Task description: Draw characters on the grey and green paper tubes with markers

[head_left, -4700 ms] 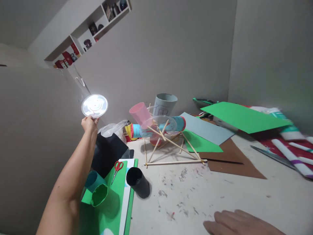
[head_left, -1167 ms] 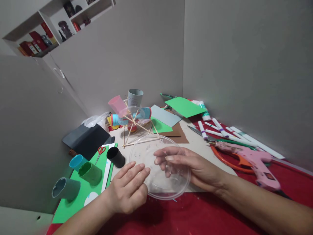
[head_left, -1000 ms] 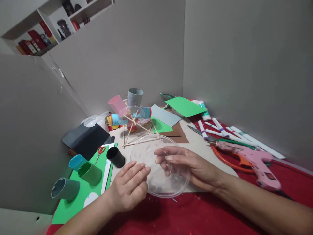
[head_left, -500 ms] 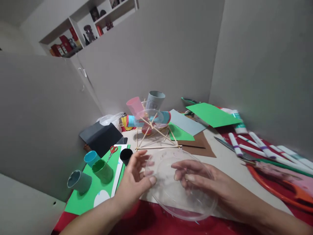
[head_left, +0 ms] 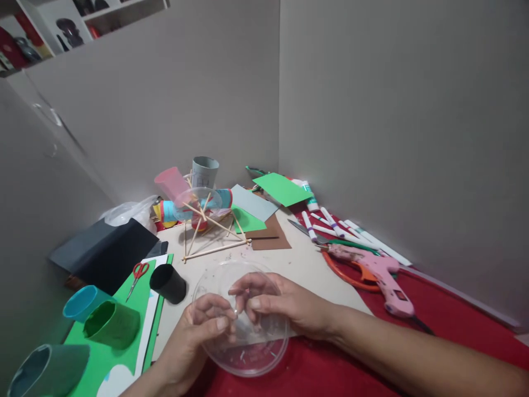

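Observation:
My left hand [head_left: 206, 325] grips a clear round plastic lid [head_left: 243, 361] near its left side, thumb and fingers bent round it. My right hand [head_left: 276, 303] is closed against the lid from the right, its curled fingers near the middle; whether a small thing is between the fingertips cannot be seen. The two sets of fingertips almost meet. Beyond the hands stands a wooden stick frame [head_left: 217, 251] with a clear disc and several paper cups, among them a pink cup [head_left: 171, 183] and a grey cup [head_left: 205, 172]. A black paper tube [head_left: 168, 284] stands left of the lid.
On the left, red-handled scissors [head_left: 140, 271], a green tube [head_left: 118, 325] and a blue tube [head_left: 82, 303] rest on green sheets. A pink glue gun [head_left: 380, 270], markers [head_left: 330, 220] and an orange ring-shaped edge lie right. Paper sheets [head_left: 283, 189] lie behind, near the walls.
The view has swung right, so the table things sit further left and more of the glue gun shows. Both hands still have the lid, and their fingertips have come closer together.

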`<state>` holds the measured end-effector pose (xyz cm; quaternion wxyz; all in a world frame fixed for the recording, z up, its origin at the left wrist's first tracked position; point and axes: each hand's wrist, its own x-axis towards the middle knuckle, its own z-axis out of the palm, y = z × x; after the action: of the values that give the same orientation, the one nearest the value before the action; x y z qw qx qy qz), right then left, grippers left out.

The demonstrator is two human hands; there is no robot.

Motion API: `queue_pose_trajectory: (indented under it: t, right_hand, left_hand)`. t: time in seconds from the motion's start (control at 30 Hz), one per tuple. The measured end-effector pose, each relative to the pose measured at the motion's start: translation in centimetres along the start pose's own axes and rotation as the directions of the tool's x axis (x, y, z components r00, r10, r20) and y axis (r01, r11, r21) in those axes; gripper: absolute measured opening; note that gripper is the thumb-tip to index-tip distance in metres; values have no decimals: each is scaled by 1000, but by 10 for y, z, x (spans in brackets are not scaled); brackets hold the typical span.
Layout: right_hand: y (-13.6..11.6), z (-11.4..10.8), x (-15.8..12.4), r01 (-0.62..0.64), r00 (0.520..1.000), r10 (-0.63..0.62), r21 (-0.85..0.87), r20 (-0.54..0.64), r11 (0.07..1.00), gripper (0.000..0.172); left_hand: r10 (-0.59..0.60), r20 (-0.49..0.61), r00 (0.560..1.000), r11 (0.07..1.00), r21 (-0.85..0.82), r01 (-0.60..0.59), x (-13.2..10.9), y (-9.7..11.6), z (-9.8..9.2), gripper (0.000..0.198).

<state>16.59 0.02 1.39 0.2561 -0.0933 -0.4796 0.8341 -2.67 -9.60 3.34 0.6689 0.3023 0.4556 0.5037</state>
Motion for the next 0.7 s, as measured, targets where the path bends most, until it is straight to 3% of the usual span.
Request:
queue_pose_trajectory:
  t: [0.17,0.33,0.7]
  right_hand:
    - [2,-2,-2,-31,1000,31,-27,4,999,39]
    - [5,0,-2,-45,999,44,85,14,995,43]
    - [9,3,-4,-133,987,145,159,-66,978,44]
  left_hand:
    - [-5,33,999,1000,4,5,0,-3,-4,24]
    - [4,54,999,999,-35,-2,-1,-2,-4,24]
    - [6,51,999,995,-99,-1,-1,-4,-4,24]
